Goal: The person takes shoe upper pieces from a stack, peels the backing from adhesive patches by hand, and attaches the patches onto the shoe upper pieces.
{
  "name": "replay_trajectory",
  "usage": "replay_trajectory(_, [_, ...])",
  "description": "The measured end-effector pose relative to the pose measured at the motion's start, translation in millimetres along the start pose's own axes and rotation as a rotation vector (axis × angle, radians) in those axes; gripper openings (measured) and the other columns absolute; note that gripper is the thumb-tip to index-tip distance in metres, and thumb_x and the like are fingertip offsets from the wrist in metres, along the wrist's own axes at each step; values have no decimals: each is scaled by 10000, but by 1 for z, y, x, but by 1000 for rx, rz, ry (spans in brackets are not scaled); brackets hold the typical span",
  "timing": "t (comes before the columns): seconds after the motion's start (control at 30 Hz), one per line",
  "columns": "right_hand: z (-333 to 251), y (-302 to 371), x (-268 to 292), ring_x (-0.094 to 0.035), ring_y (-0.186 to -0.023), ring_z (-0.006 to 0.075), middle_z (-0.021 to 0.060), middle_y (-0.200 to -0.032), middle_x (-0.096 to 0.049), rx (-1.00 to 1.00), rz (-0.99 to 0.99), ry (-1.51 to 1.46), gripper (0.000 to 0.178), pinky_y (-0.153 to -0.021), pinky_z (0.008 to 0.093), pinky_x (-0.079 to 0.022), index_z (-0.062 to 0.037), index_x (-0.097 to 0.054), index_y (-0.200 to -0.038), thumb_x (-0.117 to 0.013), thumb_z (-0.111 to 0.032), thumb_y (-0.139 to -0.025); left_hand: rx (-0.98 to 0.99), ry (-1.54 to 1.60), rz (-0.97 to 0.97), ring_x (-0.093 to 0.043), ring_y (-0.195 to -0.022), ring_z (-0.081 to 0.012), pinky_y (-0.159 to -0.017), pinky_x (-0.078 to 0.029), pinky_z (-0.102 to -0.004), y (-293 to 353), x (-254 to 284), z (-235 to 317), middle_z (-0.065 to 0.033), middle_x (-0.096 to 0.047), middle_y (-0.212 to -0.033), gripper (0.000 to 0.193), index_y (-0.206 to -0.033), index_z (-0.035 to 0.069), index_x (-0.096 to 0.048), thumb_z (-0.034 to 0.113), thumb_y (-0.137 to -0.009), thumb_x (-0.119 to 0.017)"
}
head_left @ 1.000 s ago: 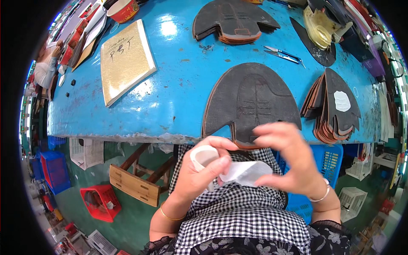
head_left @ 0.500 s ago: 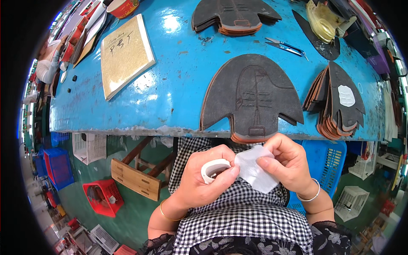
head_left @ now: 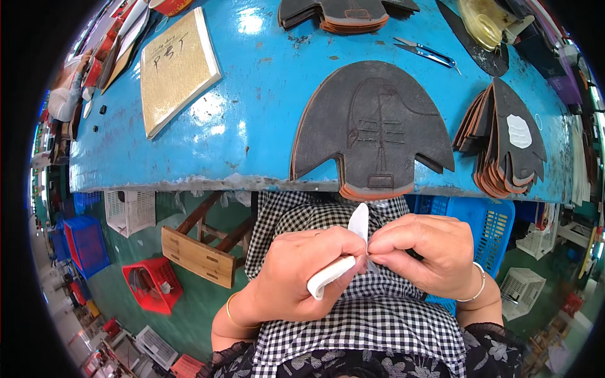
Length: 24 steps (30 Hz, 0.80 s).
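Note:
Over my lap, my left hand (head_left: 305,268) is closed around a curled white band (head_left: 331,276), its kind unclear. Its thumb and fingertips also meet a thin white patch (head_left: 358,220), which stands almost edge-on, with its lower part mostly hidden. From the other side, my right hand (head_left: 425,252) pinches the same patch between thumb and forefinger. Just beyond the hands, a stack of dark leather shoe uppers (head_left: 378,132) reaches over the table's front edge. To its right lies a second leather stack (head_left: 504,157) with a white patch (head_left: 519,131) on its top piece.
On the blue table (head_left: 252,126) are a gold-covered notebook (head_left: 176,69), thread snips (head_left: 428,53) and another leather stack (head_left: 353,16) at the back. Below stand a blue basket (head_left: 495,233), a wooden stool (head_left: 198,255) and a red crate (head_left: 154,286).
The white patch has turned from facing me to nearly edge-on. My right hand has moved lower and closer to my left, and the left has tipped the curled band. The view has shifted slightly.

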State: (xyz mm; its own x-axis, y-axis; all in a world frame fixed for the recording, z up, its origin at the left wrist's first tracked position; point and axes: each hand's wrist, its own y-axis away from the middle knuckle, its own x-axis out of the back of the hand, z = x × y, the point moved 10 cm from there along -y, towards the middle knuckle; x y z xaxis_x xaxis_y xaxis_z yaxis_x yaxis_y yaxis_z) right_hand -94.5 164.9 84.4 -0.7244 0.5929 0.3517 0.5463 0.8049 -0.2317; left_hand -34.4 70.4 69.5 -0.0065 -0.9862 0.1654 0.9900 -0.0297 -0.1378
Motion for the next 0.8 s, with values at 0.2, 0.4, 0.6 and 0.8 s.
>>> replay_trajectory(0.2, [8, 0, -4, -676, -667, 194, 80, -790, -689, -64, -54, -31, 120, -559, 275, -523, -27, -674, -882, -712, 2, -772, 6, -7, 5, -647, -635, -225, -574, -502, -304, 1, 0, -2, -66, -631, -759, 100, -904, 31, -593, -16, -820, -618])
replay_trajectory(0.4, [12, 4, -4, -678, -658, 190, 74, -791, -696, -74, -31, -52, 126, -546, 269, -524, -29, -681, -884, -714, 3, -767, 9, 10, 17, -642, -632, -223, -569, -499, -306, 1, 0, -2, -68, -625, -751, 104, -902, 29, -594, -8, -814, -635])
replay_trajectory(0.6, [3, 5, -2, -682, -621, 184, 77, -761, -701, 7, 43, 34, 114, -519, 263, -526, -31, -692, -851, -730, -2, -748, 6, -46, 53, -635, -612, -238, -547, -488, -311, 2, 1, -2, -89, -614, -743, 131, -898, 17, -595, -8, -791, -665])
replay_trajectory(0.8, [3, 6, -1, -690, -621, 181, 78, -747, -703, 16, 78, 45, 132, -516, 251, -530, -40, -693, -828, -752, -8, -715, -1, -52, 35, -630, -600, -244, -534, -482, -312, 3, 0, -3, -93, -610, -740, 122, -901, 15, -595, -13, -796, -650])
